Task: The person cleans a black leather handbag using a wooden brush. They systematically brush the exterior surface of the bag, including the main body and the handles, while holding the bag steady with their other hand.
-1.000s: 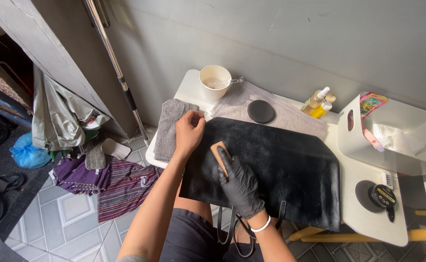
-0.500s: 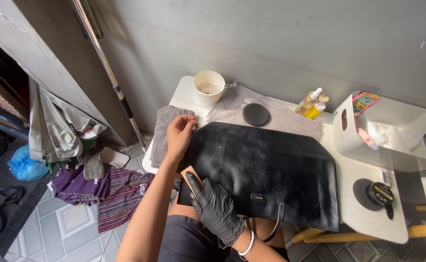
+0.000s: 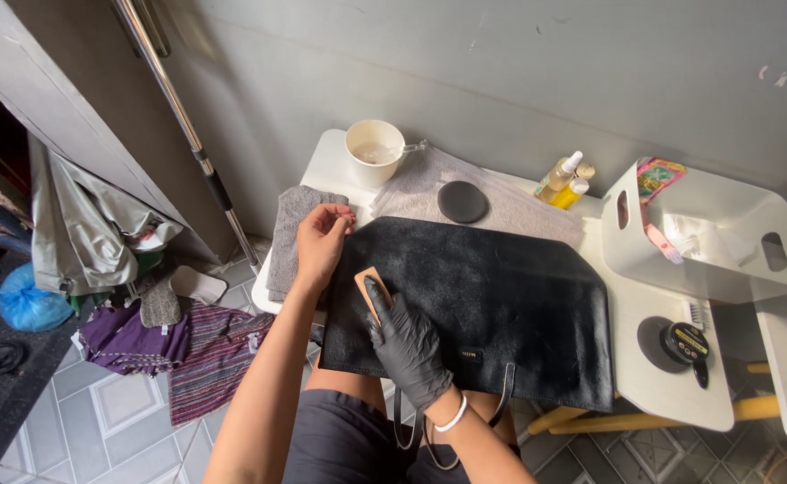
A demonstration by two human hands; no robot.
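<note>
Head view, left to right. On the tiled floor lie a blue bag (image 3: pixel 28 303) and striped cloths (image 3: pixel 198 351); a metal pole (image 3: pixel 187 134) leans against the grey wall. A folded grey towel (image 3: pixel 291 235) rests at the left edge of the white table (image 3: pixel 671 394). The bare left hand (image 3: pixel 322 242) lies palm down on the upper left corner of the black leather bag (image 3: pixel 483 309), fingers loosely curled and pressing it flat, gripping nothing. Just to its right, the right hand (image 3: pixel 407 345), in a black glove, is closed around a small wooden brush (image 3: pixel 371 291) and holds it against the left part of the bag. The bag lies flat across the middle of the table, its handles hanging over the near edge. Behind it stand a white cup (image 3: pixel 374 151), a spread grey cloth (image 3: pixel 510 204) bearing a round black lid (image 3: pixel 462 202), and two small bottles (image 3: pixel 563 182). Further right sit a white plastic basket (image 3: pixel 716 237) and an open tin of polish (image 3: pixel 684 342) on the table.
</note>
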